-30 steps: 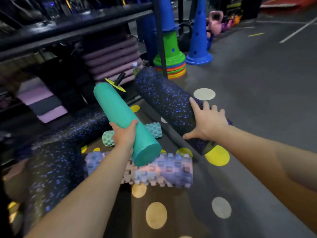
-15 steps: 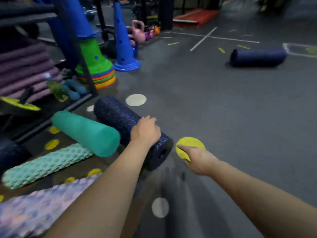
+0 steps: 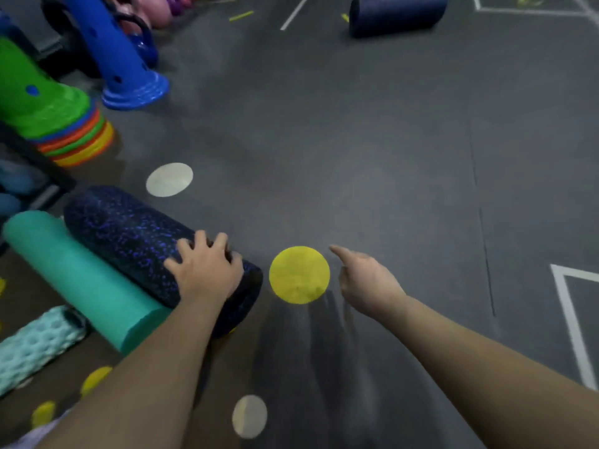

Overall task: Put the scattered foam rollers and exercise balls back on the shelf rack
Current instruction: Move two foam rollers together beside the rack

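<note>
Since half a second ago lifted off the yellow disc (image 3: 299, 274) at lower centre, right hand (image 3: 363, 280) empty, open; left hand (image 3: 204, 270) palming speckled roller (image 3: 136, 241), loose grip risking roll-away.

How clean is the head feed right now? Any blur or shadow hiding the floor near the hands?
Head view: dim, soft overall; streaky motion blur on the floor below the yellow disc; left hand on the speckled roller reads sharp enough; right hand slightly smeared; far navy roller soft; wide-angle bending at the edges.
</note>
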### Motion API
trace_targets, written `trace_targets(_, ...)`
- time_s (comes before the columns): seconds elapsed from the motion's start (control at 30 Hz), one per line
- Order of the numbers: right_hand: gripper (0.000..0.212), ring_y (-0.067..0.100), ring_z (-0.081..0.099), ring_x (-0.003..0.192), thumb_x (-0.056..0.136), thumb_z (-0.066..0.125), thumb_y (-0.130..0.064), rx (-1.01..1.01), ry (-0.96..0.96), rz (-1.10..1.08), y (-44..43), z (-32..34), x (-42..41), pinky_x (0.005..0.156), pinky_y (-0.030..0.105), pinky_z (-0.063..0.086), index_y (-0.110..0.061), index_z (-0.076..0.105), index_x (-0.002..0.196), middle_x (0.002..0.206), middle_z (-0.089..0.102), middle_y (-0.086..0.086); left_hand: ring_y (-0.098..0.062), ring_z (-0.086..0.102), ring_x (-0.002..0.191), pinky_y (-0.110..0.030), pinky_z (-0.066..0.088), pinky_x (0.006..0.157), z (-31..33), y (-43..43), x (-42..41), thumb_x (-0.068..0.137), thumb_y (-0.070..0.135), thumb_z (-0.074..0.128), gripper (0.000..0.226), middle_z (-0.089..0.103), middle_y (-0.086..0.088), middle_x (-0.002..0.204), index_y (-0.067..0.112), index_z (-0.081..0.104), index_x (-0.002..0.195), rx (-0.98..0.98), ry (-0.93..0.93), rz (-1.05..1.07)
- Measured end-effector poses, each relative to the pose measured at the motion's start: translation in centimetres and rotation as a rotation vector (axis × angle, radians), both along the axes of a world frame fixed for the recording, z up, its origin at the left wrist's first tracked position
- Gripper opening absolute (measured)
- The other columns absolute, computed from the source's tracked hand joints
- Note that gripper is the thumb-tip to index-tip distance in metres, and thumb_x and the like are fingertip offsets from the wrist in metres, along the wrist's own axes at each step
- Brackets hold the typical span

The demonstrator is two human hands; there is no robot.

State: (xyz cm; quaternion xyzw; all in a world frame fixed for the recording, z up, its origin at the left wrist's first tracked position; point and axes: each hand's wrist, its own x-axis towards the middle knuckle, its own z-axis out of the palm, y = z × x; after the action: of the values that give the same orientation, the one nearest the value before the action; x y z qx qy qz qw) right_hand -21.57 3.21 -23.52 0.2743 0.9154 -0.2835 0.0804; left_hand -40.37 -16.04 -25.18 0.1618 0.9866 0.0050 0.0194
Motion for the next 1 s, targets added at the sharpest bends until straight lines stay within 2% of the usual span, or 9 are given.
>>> trace_targets(0.1, 0.061, 0.022, 0.041, 0.143, 0.094, 0.05, -0.012, -0.112, 0.029, 0.091, -1.7, 8.1, 0.0, 0.111, 0.037, 0.042, -0.027, 0.04, 0.152, 0.158, 0.042, -0.004, -0.035, 0.017, 0.152, -0.063, 0.015, 0.12, 5.0, -1.2, 0.2, 0.098, 0.064, 0.043, 0.058, 0.021, 0.0, 0.168, 0.045, 0.037, 0.152, 0.08, -0.53, 0.128)
trace_targets(0.17, 0.064, 0.017, 0.048, 0.139, 0.091, 0.049, -0.005, -0.122, 0.088, 0.097, -1.0, 14.7, -0.9, 0.107, 0.031, 0.044, -0.033, 0.048, 0.148, 0.154, 0.048, -0.008, -0.028, 0.011, 0.158, -0.058, 0.011, 0.126, 10.9, -0.2, 1.3, 0.092, 0.064, 0.048, 0.079, 0.013, 0.0, 0.172, 0.036, 0.022, 0.162, 0.406, -0.666, 0.104)
trace_targets(0.27, 0.058, 0.024, 0.061, 0.12, 0.093, 0.046, -0.008, -0.157, 0.112, -0.15, 2.0, 27.5, -3.5, 0.09, 0.03, 0.047, -0.032, 0.05, 0.147, 0.138, 0.063, 0.002, -0.01, 0.03, 0.149, -0.035, 0.025, 0.124, 24.7, 3.8, 3.7, 0.098, 0.041, 0.064, 0.069, 0.035, 0.008, 0.159, 0.024, 0.035, 0.159, 0.825, -0.656, 0.061)
trace_targets(0.37, 0.059, 0.024, 0.05, 0.135, 0.094, 0.048, -0.011, -0.177, 0.018, -0.226, 4.7, 41.0, -4.7, 0.103, 0.031, 0.042, -0.025, 0.044, 0.151, 0.148, 0.055, 0.004, -0.012, 0.06, 0.117, -0.029, 0.045, 0.102, 40.1, 7.7, 4.3, 0.103, 0.019, 0.06, 0.042, 0.062, 0.001, 0.133, 0.02, 0.054, 0.144, 1.03, -0.872, 0.242)
trace_targets(0.47, 0.059, 0.024, 0.048, 0.138, 0.094, 0.051, -0.011, -0.231, -0.025, -0.32, 7.9, 52.5, -4.6, 0.109, 0.031, 0.038, -0.022, 0.044, 0.152, 0.15, 0.053, 0.006, -0.027, 0.071, 0.1, -0.031, 0.053, 0.087, 51.6, 10.8, 2.5, 0.102, 0.015, 0.06, 0.029, 0.072, -0.009, 0.11, 0.025, 0.061, 0.13, 0.972, -0.975, 0.212)
trace_targets(0.6, 0.053, 0.028, 0.053, 0.133, 0.095, 0.05, -0.012, -0.27, -0.014, -0.495, 15.7, 62.0, -6.1, 0.109, 0.035, 0.042, -0.018, 0.049, 0.148, 0.145, 0.057, 0.009, -0.013, 0.065, 0.065, -0.024, 0.046, 0.058, 62.2, 18.2, -1.6, 0.106, 0.015, 0.053, 0.031, 0.07, -0.006, 0.091, 0.009, 0.058, 0.136, 0.935, -0.979, 0.269)
trace_targets(0.77, 0.046, 0.028, 0.066, 0.101, 0.095, 0.049, -0.012, -0.303, 0.027, -0.536, 29.9, 67.9, -10.5, 0.083, 0.028, 0.048, -0.026, 0.063, 0.136, 0.115, 0.071, 0.008, -0.016, 0.067, 0.082, -0.028, 0.051, 0.062, 68.8, 32.5, -7.6, 0.107, 0.039, 0.048, 0.049, 0.061, 0.0, 0.113, 0.032, 0.034, 0.154, 1.018, -0.887, 0.236)
trace_targets(0.9, 0.034, 0.021, 0.068, 0.112, 0.095, 0.053, -0.015, -0.304, 0.051, -0.537, 40.9, 72.0, -15.7, 0.097, 0.029, 0.051, -0.026, 0.074, 0.119, 0.115, 0.075, 0.002, -0.02, 0.064, 0.089, -0.028, 0.052, 0.063, 72.9, 42.1, -13.0, 0.108, 0.042, 0.042, 0.046, 0.052, -0.008, 0.129, 0.038, 0.032, 0.153, 1.119, -0.851, 0.275)
trace_targets(1.0, 0.034, 0.023, 0.068, 0.111, 0.094, 0.053, -0.017, -0.264, 0.014, -0.486, 49.0, 73.5, -21.2, 0.099, 0.032, 0.051, -0.022, 0.072, 0.122, 0.115, 0.075, 0.004, -0.02, 0.064, 0.081, -0.03, 0.05, 0.061, 74.4, 48.3, -17.5, 0.108, 0.038, 0.045, 0.04, 0.06, -0.01, 0.114, 0.036, 0.036, 0.147, 1.08, -0.919, 0.326)
